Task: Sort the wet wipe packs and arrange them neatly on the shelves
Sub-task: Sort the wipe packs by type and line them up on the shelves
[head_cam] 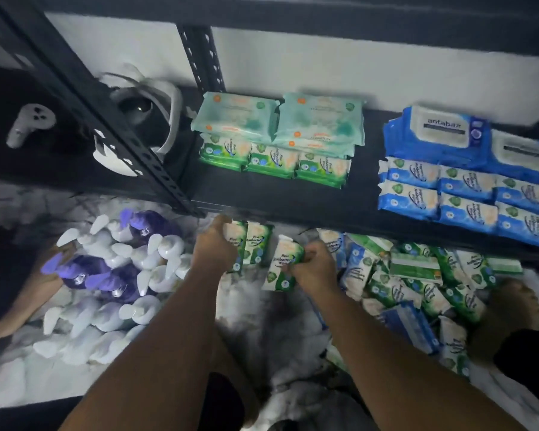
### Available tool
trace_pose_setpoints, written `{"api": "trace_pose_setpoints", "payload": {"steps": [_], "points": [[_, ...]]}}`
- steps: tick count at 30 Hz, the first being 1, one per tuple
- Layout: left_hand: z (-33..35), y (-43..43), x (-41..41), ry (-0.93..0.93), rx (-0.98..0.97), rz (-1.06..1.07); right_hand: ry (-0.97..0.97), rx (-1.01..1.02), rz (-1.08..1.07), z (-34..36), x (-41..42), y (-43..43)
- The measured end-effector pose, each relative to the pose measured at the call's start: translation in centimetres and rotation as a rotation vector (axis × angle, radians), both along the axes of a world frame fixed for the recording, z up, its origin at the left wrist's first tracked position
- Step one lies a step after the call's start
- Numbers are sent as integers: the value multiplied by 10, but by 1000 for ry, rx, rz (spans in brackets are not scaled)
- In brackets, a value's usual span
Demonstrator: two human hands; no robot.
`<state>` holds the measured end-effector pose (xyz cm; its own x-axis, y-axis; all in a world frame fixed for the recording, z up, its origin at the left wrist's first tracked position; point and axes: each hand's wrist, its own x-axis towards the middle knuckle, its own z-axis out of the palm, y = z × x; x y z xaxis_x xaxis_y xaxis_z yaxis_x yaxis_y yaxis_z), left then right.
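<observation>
step: gathering greens off floor (pixel 255 309) | L hand (pixel 215 241) grips upright green packs (pixel 257 244); R hand (pixel 315 265) grips third pack (pixel 285 262) | next: lift to shelf (pixel 293 199), join green row (pixel 274 161)

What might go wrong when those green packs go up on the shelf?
1. Both the left hand, gripping two green packs, and the right hand, gripping a third pack, are full; one could slip.
2. The floor pile mixes green and blue, so a blue one might get sorted wrongly.
</observation>
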<state>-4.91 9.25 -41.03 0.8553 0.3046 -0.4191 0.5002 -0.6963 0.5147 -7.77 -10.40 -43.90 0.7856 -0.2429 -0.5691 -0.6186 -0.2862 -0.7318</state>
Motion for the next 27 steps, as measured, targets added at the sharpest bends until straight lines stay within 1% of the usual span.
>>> {"api": "trace_pose_setpoints", "payload": {"steps": [2, 5, 10, 15, 19, 21, 25, 27], "points": [[-21, 4, 16, 36, 23, 33, -8, -21, 26, -18, 19, 15], [-49, 11, 29, 77, 26, 57, -29, 0, 58, -42, 42, 35], [-83, 26, 45, 51, 26, 120, -22, 29, 69, -73, 63, 64], [-96, 30, 40, -3, 12, 151, -74, 10, 26, -91, 53, 77], [-101, 27, 35, -50, -18, 203, -165, -118, 40, -97, 49, 86], [-102, 27, 34, -61, -27, 220, -181, -183, 45, -99, 48, 89], [-103, 28, 37, 19, 91, 151, -135, -290, 116, -97, 49, 96], [-102, 23, 36, -9, 138, 124, -83, -285, 121, -92, 49, 92]]}}
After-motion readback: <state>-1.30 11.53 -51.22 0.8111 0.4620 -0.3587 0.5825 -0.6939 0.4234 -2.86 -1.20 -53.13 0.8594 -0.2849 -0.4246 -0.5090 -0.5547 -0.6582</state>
